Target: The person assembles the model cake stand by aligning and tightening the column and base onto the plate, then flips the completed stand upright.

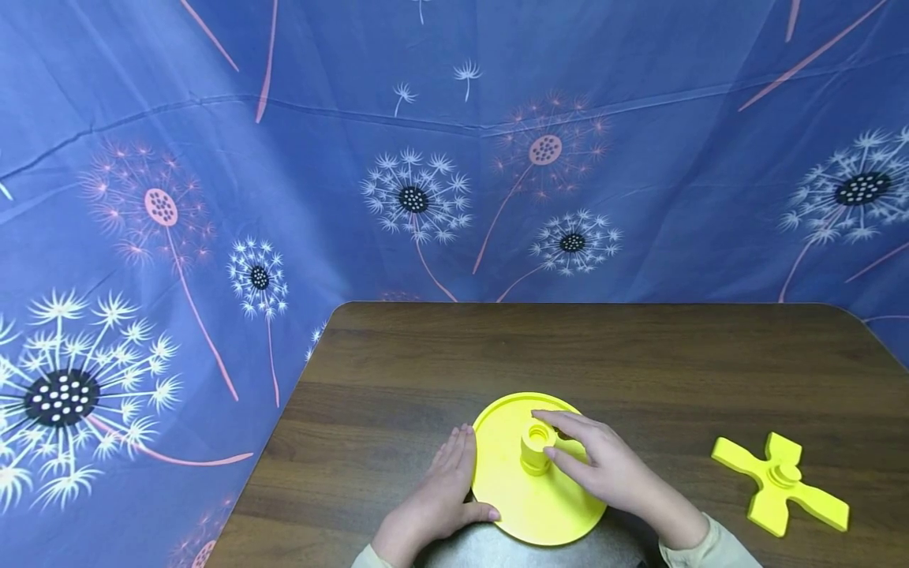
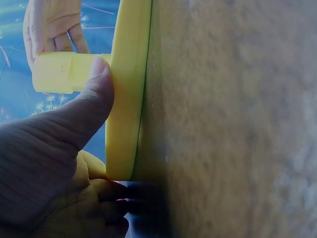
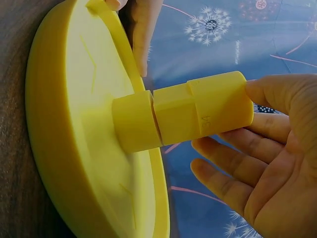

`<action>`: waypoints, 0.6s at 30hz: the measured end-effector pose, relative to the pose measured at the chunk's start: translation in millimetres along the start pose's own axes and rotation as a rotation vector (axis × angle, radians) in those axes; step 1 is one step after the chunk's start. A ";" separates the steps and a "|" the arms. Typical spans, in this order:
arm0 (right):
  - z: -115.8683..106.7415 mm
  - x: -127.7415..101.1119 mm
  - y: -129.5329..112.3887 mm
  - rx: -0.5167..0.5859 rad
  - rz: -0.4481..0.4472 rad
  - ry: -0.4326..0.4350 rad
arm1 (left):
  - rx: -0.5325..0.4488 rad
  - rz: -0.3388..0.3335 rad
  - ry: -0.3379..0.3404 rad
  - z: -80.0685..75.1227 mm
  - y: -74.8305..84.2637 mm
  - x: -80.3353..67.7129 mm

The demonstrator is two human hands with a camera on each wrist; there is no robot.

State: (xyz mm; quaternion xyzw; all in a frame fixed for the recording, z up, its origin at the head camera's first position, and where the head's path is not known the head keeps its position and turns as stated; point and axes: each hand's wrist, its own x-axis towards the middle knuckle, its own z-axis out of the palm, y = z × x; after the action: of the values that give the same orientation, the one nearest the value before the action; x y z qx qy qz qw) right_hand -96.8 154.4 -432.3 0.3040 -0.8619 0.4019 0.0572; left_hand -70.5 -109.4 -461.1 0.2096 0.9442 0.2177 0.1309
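Note:
A round yellow base (image 1: 504, 493) with a raised rim lies flat on the table. My left hand (image 1: 440, 481) steadies it at its left edge, straight fingers along the outside and thumb at the rim. On the short post (image 3: 132, 121) at the base's centre stands a yellow cylindrical piece (image 3: 208, 109), hollow at the top, with a thin seam between it and the post. My right hand (image 1: 607, 461) grips this piece near its upper end between thumb and fingers. In the right wrist view, two of that hand's fingers (image 3: 225, 163) hang loosely beside it.
A yellow four-armed piece (image 1: 774, 485) with a round hub lies on the table to the right. The brown wooden table (image 1: 604, 347) has rounded far corners. Behind it hangs a blue cloth (image 1: 319, 158) printed with dandelions.

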 end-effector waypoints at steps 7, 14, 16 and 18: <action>2.1 0.4 0.7 0.014 0.019 0.023 | 0.000 -0.004 -0.004 0.3 -0.2 0.1; 6.3 1.4 0.7 0.006 0.025 0.069 | -0.001 -0.010 -0.005 1.5 -1.2 0.7; 7.3 1.6 0.4 0.008 0.030 0.079 | 0.005 -0.011 -0.004 1.8 -1.4 1.0; 8.3 1.7 0.4 0.009 0.034 0.088 | 0.009 -0.010 -0.004 1.9 -1.4 1.2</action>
State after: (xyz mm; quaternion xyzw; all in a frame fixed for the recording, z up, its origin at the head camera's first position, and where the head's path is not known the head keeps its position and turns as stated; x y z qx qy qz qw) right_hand -97.2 147.7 -437.6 0.2715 -0.8618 0.4196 0.0871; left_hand -71.4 -109.3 -463.6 0.2057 0.9460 0.2122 0.1330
